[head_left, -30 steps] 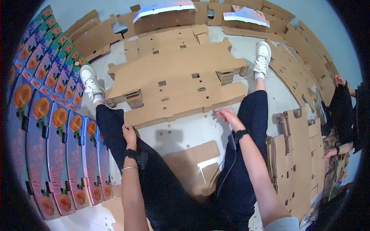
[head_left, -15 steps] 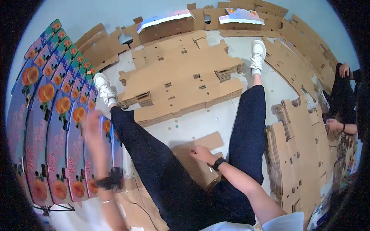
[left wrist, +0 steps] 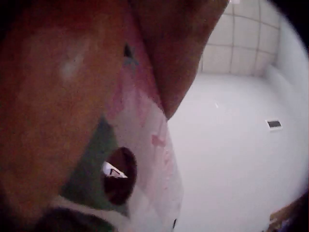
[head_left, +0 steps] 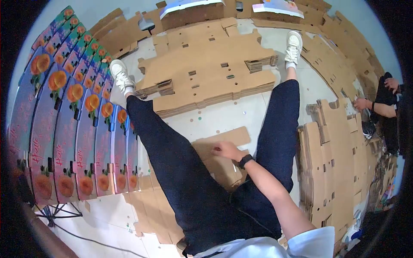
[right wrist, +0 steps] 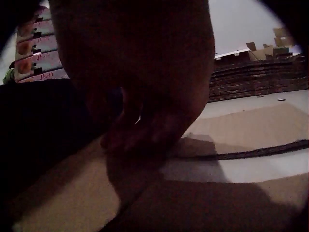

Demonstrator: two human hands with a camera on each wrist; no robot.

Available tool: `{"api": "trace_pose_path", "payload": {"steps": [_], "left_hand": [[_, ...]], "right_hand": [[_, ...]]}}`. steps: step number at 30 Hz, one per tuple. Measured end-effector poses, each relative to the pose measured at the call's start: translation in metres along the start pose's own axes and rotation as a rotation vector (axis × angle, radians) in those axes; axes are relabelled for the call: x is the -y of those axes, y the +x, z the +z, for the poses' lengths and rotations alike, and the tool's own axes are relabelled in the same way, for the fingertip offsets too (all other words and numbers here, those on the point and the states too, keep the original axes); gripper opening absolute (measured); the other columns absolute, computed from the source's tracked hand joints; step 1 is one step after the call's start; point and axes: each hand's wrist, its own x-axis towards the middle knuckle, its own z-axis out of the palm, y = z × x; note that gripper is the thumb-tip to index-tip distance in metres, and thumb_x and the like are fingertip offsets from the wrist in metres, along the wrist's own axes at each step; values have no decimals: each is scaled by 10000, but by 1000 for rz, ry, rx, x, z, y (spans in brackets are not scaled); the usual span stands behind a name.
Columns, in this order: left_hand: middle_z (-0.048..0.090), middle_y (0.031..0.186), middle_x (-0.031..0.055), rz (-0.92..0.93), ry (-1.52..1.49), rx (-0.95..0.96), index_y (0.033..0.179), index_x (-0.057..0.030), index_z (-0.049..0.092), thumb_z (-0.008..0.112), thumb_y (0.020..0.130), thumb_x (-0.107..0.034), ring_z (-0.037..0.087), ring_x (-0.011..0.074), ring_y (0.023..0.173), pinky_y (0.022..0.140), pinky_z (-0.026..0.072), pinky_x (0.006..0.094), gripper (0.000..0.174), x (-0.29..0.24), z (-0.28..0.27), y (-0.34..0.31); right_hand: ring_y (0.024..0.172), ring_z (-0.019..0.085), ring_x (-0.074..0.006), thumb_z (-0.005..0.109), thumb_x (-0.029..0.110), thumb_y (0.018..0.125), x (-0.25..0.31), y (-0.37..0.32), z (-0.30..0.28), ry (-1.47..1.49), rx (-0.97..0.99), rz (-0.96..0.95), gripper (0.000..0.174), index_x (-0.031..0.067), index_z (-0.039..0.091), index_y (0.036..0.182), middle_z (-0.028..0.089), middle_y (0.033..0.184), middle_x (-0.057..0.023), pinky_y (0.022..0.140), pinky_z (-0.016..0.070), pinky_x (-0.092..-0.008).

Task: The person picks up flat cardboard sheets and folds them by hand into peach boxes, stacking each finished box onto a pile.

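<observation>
In the left wrist view my left hand [left wrist: 58,101] grips a printed cardboard sheet [left wrist: 154,169], coloured pink, white and green with a round hole through it. That hand is outside the head view. My right hand [head_left: 229,151] hangs with loosely curled fingers between the legs, above a flat brown cardboard piece [head_left: 235,136] on the floor. Seen from the right wrist, its fingers point down toward the cardboard and hold nothing visible. Beyond the feet lies a large stack of flat brown cardboard blanks [head_left: 211,88].
Printed boxes with orange fruit pictures [head_left: 64,142] stand in rows at left. More cardboard stacks [head_left: 337,150] lie at right, near another person's hand [head_left: 362,103]. Behind the rows, a black stand [head_left: 56,213] and a cable [head_left: 103,243] sit on the floor.
My left hand left the large stack's near edge, swung left past the printed boxes and passed out of the head view. My right hand moved back over the small cardboard piece.
</observation>
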Motion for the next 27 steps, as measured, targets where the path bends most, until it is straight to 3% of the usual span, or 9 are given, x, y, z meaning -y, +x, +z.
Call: {"api": "trace_pose_path", "payload": {"steps": [3, 5, 11, 13, 17, 19, 21, 23, 27], "left_hand": [[577, 1198, 162, -445, -438, 216, 1165, 17, 580, 492, 976, -379, 569, 288, 1065, 890, 465, 402, 448, 11, 22, -32], [594, 1177, 151, -616, -659, 267, 1171, 20, 582, 510, 971, -360, 576, 278, 1059, 891, 466, 390, 435, 9, 27, -44], [645, 1112, 117, -834, -858, 294, 1189, 30, 590, 563, 957, -300, 597, 247, 1041, 893, 469, 354, 405, -14, 28, -58], [645, 1106, 124, -925, -852, 221, 1169, 31, 600, 569, 952, -302, 604, 252, 1019, 879, 474, 355, 399, -19, 26, -51], [615, 1156, 150, -559, -571, 243, 1189, 8, 587, 604, 916, -307, 556, 295, 1095, 928, 438, 398, 418, 36, 40, -29], [600, 1182, 163, -123, -54, 177, 1199, -3, 580, 622, 897, -309, 532, 316, 1132, 953, 419, 420, 432, 64, 63, -24], [585, 1207, 177, 335, 600, -38, 1209, -14, 573, 639, 879, -312, 507, 338, 1170, 978, 401, 441, 449, 56, 96, -50], [570, 1232, 190, 450, 752, -78, 1219, -25, 566, 657, 861, -314, 483, 359, 1208, 1003, 383, 463, 469, 12, 126, -87], [583, 1162, 186, 396, 484, 386, 1075, -46, 593, 706, 737, -223, 516, 361, 1133, 942, 395, 488, 398, -127, 161, -157]], "right_hand": [[790, 649, -311, 622, 350, 862, 3, -3, -3, 36, -43, -18, 269, 97, 677, 936, 677, 857, -130, 690, 503, -406], [791, 649, -304, 624, 348, 863, 1, -2, 1, 52, -65, -26, 265, 99, 677, 936, 677, 857, -127, 696, 505, -400], [797, 653, -292, 633, 329, 857, -8, 0, 8, 90, -145, -72, 249, 96, 678, 935, 680, 856, -121, 706, 510, -392], [797, 654, -294, 635, 324, 855, -10, 0, 11, 76, -144, -69, 248, 94, 679, 935, 681, 854, -122, 703, 510, -395], [806, 652, -304, 628, 315, 852, -13, 2, 15, 26, -121, -48, 248, 87, 683, 933, 680, 853, -127, 707, 512, -399], [811, 651, -306, 625, 317, 851, -11, 2, 13, -2, -122, -66, 252, 84, 683, 930, 678, 850, -128, 712, 513, -400], [831, 650, -309, 617, 326, 849, 2, 1, -3, -83, 53, -68, 268, 86, 681, 950, 679, 890, -124, 724, 515, -404], [840, 650, -311, 613, 333, 848, 4, -5, -8, -54, 80, -111, 276, 89, 679, 961, 678, 915, -125, 731, 513, -406], [881, 646, -314, 596, 331, 856, 3, -16, -2, -60, 195, -112, 286, 83, 672, 976, 671, 964, -138, 768, 506, -410]]}}
